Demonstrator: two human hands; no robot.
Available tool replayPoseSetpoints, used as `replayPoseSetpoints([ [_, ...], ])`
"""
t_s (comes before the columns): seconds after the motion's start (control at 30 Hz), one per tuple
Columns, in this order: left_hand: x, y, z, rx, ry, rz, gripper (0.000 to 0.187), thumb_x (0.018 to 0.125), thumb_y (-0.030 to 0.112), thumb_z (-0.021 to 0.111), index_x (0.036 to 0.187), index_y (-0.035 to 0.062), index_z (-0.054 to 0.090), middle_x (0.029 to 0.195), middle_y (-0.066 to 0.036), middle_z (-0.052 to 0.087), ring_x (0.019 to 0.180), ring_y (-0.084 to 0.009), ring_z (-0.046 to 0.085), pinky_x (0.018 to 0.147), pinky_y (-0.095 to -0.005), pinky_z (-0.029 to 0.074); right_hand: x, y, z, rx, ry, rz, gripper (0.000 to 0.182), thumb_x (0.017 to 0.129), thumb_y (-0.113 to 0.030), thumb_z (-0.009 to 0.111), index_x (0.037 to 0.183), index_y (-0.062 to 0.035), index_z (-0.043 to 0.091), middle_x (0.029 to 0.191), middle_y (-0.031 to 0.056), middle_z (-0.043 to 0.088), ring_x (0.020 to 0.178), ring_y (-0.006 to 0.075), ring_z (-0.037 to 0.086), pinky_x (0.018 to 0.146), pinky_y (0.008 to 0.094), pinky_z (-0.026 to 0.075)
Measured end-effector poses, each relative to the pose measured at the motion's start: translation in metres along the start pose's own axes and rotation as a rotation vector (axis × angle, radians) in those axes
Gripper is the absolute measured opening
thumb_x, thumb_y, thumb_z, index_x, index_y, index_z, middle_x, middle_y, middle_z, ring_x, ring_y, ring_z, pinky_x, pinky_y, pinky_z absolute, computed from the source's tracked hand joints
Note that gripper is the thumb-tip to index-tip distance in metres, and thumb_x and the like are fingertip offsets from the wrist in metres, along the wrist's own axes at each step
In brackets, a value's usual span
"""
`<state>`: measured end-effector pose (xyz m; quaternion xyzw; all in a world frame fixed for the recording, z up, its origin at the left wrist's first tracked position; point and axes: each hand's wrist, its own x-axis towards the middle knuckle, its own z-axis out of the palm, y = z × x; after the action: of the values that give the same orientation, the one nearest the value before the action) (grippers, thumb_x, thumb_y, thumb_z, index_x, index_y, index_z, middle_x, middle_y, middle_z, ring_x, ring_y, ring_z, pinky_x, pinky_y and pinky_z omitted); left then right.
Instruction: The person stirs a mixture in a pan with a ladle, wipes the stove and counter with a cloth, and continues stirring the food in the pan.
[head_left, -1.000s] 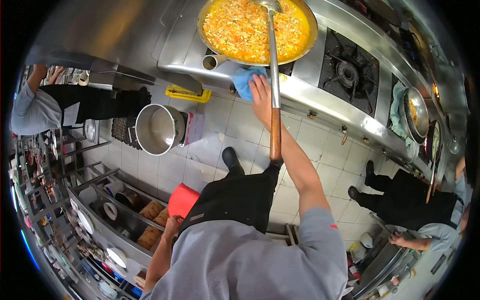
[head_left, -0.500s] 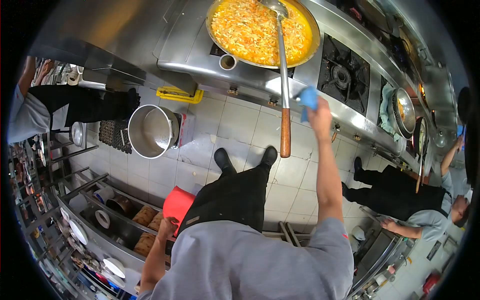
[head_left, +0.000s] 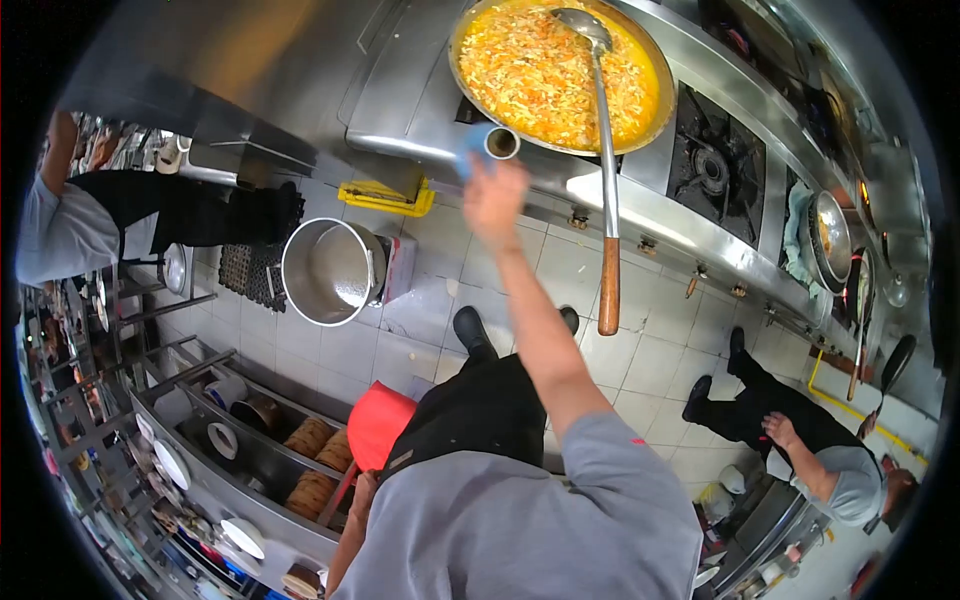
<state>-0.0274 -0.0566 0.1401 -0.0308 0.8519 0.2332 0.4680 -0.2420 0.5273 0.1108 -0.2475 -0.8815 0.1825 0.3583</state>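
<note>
My right hand [head_left: 495, 195] is closed on a blue cloth [head_left: 468, 157], blurred by motion at the stove's front edge. A small metal cup [head_left: 502, 143] stands right against the cloth. Beyond it sits a wide pan [head_left: 660, 117] full of orange-yellow shredded food in liquid. A long ladle [head_left: 607, 165] lies across the pan, its bowl in the food and its wooden handle [head_left: 610, 285] jutting over the front edge. Down at my left side, my left hand [head_left: 364, 488] grips a red plastic container [head_left: 380, 422], its fingers partly hidden.
A large pot [head_left: 330, 270] stands low on the left near a yellow frame [head_left: 385, 197]. An unlit burner [head_left: 712, 168] and a wok [head_left: 828, 240] lie right of the pan. One person [head_left: 800, 440] stands at right, another [head_left: 120, 215] at left. Shelving with bowls [head_left: 255, 410] is behind me.
My right hand has swept left along the stove edge with the blue cloth, up to the small cup. The view has shifted a little. The person at right has moved an arm down from the stove.
</note>
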Motion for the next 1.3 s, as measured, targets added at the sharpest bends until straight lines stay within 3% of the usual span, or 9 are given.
replayPoseSetpoints([
  [0.2, 0.003, 0.006, 0.0, 0.025, 0.01, 0.01, 0.021, 0.072, 0.005, 0.049, 0.084, -0.0035, 0.063, 0.076, -0.015, 0.064, 0.071, -0.0213, 0.062, 0.063, -0.0324, 0.047, 0.006, -0.009, 0.002, -0.028, -0.222, -0.121, 0.057, 0.063, -0.005, 0.062, 0.119, -0.0147, 0.052, 0.126, 0.0101, 0.043, 0.123, 0.0265, 0.036, 0.1, 0.0512, 0.027],
  [0.43, 0.026, 0.027, 0.021, 0.049, 0.008, 0.084, 0.021, 0.072, 0.004, 0.049, 0.085, -0.0039, 0.063, 0.075, -0.014, 0.064, 0.071, -0.0205, 0.061, 0.063, -0.0321, 0.047, -0.045, 0.13, -0.153, -0.401, -0.238, 0.025, 0.057, 0.066, -0.004, 0.058, 0.121, -0.0137, 0.049, 0.124, 0.0103, 0.046, 0.117, 0.0256, 0.043, 0.098, 0.0484, 0.028],
  [0.57, 0.042, 0.046, 0.047, 0.085, -0.013, 0.168, 0.021, 0.072, 0.004, 0.048, 0.085, -0.004, 0.063, 0.075, -0.014, 0.064, 0.071, -0.0201, 0.061, 0.063, -0.0319, 0.047, -0.071, 0.196, -0.249, -0.493, -0.16, 0.281, 0.051, 0.065, -0.009, 0.061, 0.115, -0.0095, 0.053, 0.111, 0.0145, 0.056, 0.107, 0.0266, 0.052, 0.09, 0.049, 0.035],
  [0.67, 0.048, 0.064, 0.073, 0.116, -0.016, 0.234, 0.021, 0.073, 0.003, 0.048, 0.085, -0.0042, 0.063, 0.074, -0.014, 0.063, 0.071, -0.0198, 0.061, 0.063, -0.0317, 0.047, -0.077, 0.212, -0.331, -0.415, -0.241, 0.842, 0.038, 0.064, -0.012, 0.063, 0.102, -0.0036, 0.059, 0.09, 0.0161, 0.063, 0.088, 0.0328, 0.06, 0.087, 0.0454, 0.041],
  [0.77, 0.046, 0.089, 0.103, 0.143, 0.009, 0.285, 0.021, 0.073, 0.003, 0.047, 0.085, -0.0043, 0.063, 0.074, -0.013, 0.063, 0.071, -0.0195, 0.06, 0.063, -0.0316, 0.047, -0.112, 0.24, -0.398, -0.323, -0.188, 0.899, 0.037, 0.063, -0.018, 0.067, 0.096, -0.0027, 0.061, 0.079, 0.0167, 0.065, 0.081, 0.0337, 0.062, 0.079, 0.0412, 0.046],
  [1.0, 0.066, 0.116, 0.187, -0.059, -0.119, 0.331, 0.021, 0.074, 0.001, 0.046, 0.088, -0.0063, 0.061, 0.07, -0.009, 0.06, 0.069, -0.0154, 0.057, 0.063, -0.0277, 0.046, -0.047, 0.3, -0.512, -0.015, -0.155, 0.765, 0.044, 0.067, -0.019, 0.066, 0.106, -0.0013, 0.056, 0.094, 0.0209, 0.062, 0.089, 0.0354, 0.06, 0.077, 0.0421, 0.047],
  [1.1, 0.039, 0.159, 0.206, -0.083, -0.064, 0.366, 0.019, 0.075, -0.001, 0.046, 0.088, -0.0067, 0.059, 0.07, -0.005, 0.058, 0.068, -0.0126, 0.054, 0.063, -0.0248, 0.045, -0.036, 0.37, -0.508, -0.296, 0.115, 0.444, 0.047, 0.071, -0.016, 0.065, 0.113, -0.0015, 0.052, 0.11, 0.0215, 0.056, 0.099, 0.0363, 0.055, 0.082, 0.0407, 0.045],
  [1.23, -0.007, 0.194, 0.227, -0.147, -0.007, 0.3, 0.016, 0.079, 0.003, 0.049, 0.089, -0.0055, 0.059, 0.072, -0.006, 0.06, 0.067, -0.0123, 0.055, 0.061, -0.0245, 0.045, -0.067, 0.428, -0.454, -0.403, -0.256, 0.415, 0.054, 0.071, -0.011, 0.063, 0.121, -0.004, 0.045, 0.121, 0.0218, 0.046, 0.108, 0.0358, 0.049, 0.087, 0.0427, 0.043],
  [1.3, -0.013, 0.16, 0.241, -0.141, 0.066, 0.294, 0.015, 0.081, 0.007, 0.052, 0.089, -0.0047, 0.06, 0.071, -0.005, 0.059, 0.066, -0.0116, 0.054, 0.059, -0.0249, 0.044, -0.05, 0.439, -0.424, -0.528, -0.29, 0.408, 0.057, 0.07, -0.011, 0.064, 0.122, -0.0053, 0.043, 0.122, 0.0201, 0.046, 0.109, 0.0347, 0.048, 0.086, 0.0446, 0.043],
])
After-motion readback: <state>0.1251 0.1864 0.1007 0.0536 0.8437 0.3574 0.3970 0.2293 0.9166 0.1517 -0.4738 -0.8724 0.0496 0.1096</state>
